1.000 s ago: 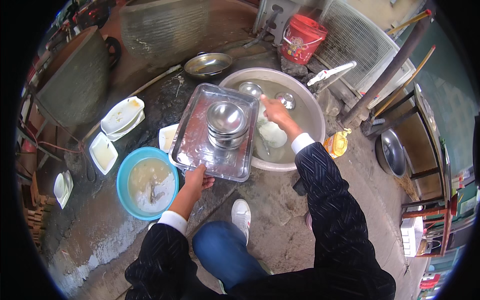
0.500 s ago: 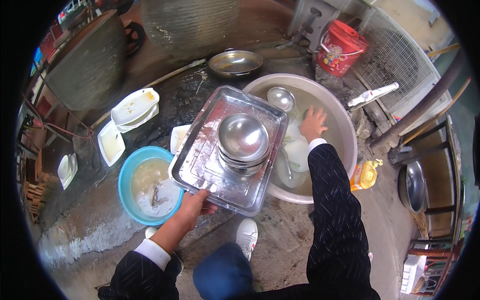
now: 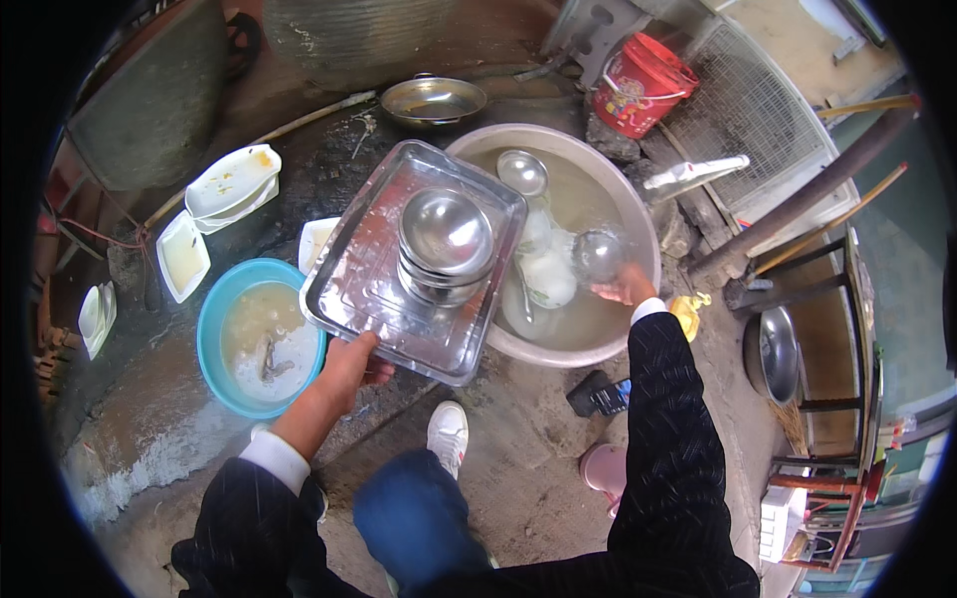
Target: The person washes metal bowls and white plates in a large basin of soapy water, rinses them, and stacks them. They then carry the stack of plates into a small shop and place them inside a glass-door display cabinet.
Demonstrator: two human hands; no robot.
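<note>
Head view: left hand is clamping fingers on the lower edge of a steel tray, mid-frame, which is carrying stacked bowls; right hand, right of centre, is touching a single bowl inside the pale tub, can't tell if fingers are gripping.

bowls stand on tray left of basin

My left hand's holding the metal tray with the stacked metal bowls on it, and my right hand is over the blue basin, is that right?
Not quite: the head view shows your right hand over the large pale pink basin, not the blue one. Your left hand is indeed holding the metal tray with the stacked metal bowls on it.
</note>
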